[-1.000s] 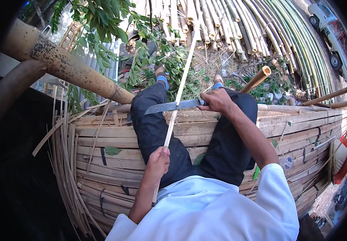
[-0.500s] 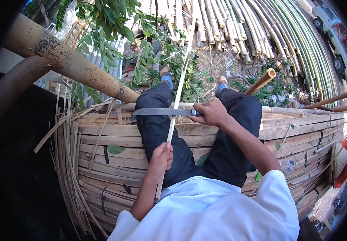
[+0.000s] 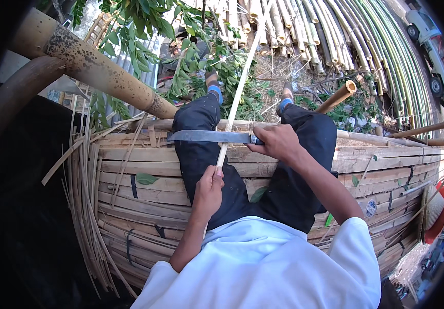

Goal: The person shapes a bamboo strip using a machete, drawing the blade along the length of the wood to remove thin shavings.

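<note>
A long pale bamboo strip (image 3: 242, 82) slants from my lap up toward the stacked poles. My left hand (image 3: 209, 190) is closed around its lower part, above my left thigh. My right hand (image 3: 277, 141) grips the dark handle of a machete (image 3: 206, 136), whose long grey blade points left. The blade lies across the strip, touching or nearly touching it, just beyond my left hand and over my left knee. My right thumb and fingers are wrapped round the handle.
I sit on stacked split bamboo slats (image 3: 145, 167). Thin strips (image 3: 85, 206) hang at the left, below a thick bamboo pole (image 3: 103, 72). Leafy branches (image 3: 139, 31) and many bamboo poles (image 3: 366, 62) lie ahead. A cut bamboo stub (image 3: 338, 97) juts up by my right knee; a truck (image 3: 433, 56) stands far right.
My left hand has moved up and slightly forward on or with the strip. The strip's far end leans further right. The machete has shifted slightly nearer to me and its blade face shows more.
</note>
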The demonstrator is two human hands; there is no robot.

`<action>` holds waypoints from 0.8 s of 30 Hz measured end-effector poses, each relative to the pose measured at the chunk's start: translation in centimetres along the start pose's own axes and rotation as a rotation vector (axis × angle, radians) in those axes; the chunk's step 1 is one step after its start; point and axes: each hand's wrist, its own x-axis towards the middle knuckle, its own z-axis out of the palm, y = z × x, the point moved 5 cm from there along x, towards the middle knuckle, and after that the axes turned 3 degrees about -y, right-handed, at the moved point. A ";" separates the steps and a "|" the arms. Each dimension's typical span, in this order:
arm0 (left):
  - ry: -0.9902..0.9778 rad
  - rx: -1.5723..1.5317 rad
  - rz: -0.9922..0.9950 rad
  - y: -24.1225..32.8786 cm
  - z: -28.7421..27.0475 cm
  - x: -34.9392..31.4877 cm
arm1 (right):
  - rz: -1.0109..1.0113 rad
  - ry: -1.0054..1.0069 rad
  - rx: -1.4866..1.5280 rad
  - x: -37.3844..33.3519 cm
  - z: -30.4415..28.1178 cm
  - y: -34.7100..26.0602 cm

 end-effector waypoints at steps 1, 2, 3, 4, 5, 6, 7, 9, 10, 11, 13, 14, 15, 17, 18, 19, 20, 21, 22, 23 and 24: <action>0.002 0.000 0.002 -0.1 0.2 0.2 | 0.024 -0.016 0.009 0.0 0.1 -0.3; 0.049 0.005 0.014 0.0 0.3 0.4 | 0.047 -0.031 0.017 0.0 0.2 -1.2; 0.097 0.011 0.024 0.2 0.2 0.5 | -0.027 -0.040 0.016 -0.3 -0.2 -2.8; 0.095 0.011 0.026 0.5 0.5 0.5 | -0.097 -0.050 0.014 -0.7 -0.4 -4.1; 0.108 0.030 0.038 1.0 0.5 0.4 | -0.081 -0.051 -0.010 -0.7 0.2 -4.1; 0.122 0.049 0.048 1.4 0.5 0.3 | -0.080 -0.051 -0.010 -0.4 0.6 -2.9; 0.139 0.095 0.056 1.6 0.4 0.3 | 0.043 -0.040 -0.019 0.1 0.8 -0.5; 0.137 0.127 0.045 1.6 0.6 0.4 | 0.153 -0.022 -0.001 0.2 1.0 0.8; 0.131 0.158 0.034 1.6 0.6 0.5 | 0.152 -0.022 0.002 -0.2 0.8 -0.2; 0.133 0.159 0.036 1.8 0.7 0.5 | 0.057 -0.081 -0.015 -0.6 0.6 -1.7; 0.133 0.191 0.035 2.1 1.0 0.1 | -0.013 -0.138 -0.013 -0.9 1.7 -1.7; 0.129 0.189 0.028 2.0 1.1 0.0 | 0.075 -0.042 0.033 -0.2 1.7 0.1; 0.107 0.197 0.030 2.0 1.2 0.2 | 0.141 -0.061 0.002 -0.3 2.0 1.3; 0.091 0.204 0.033 2.0 1.5 0.4 | 0.202 -0.080 -0.032 -0.6 2.0 1.6; 0.098 0.191 0.001 1.8 1.6 0.2 | 0.091 -0.069 0.001 -1.2 2.1 0.3; 0.101 0.182 -0.028 1.7 1.6 0.2 | -0.015 -0.055 0.034 -1.6 2.2 -0.6; 0.096 0.185 -0.026 1.7 1.5 0.4 | -0.009 -0.053 0.033 -1.1 2.1 0.1; 0.094 0.189 0.014 1.8 1.5 0.5 | 0.079 -0.042 0.020 -0.3 1.9 1.7; 0.098 0.187 0.049 1.9 1.6 0.5 | 0.160 -0.036 0.005 0.1 1.7 2.8; 0.098 0.184 0.047 1.9 1.7 0.4 | 0.173 -0.076 -0.023 0.0 1.9 2.8; 0.107 0.182 0.045 1.9 1.6 0.3 | 0.171 -0.079 -0.023 -0.2 2.0 2.3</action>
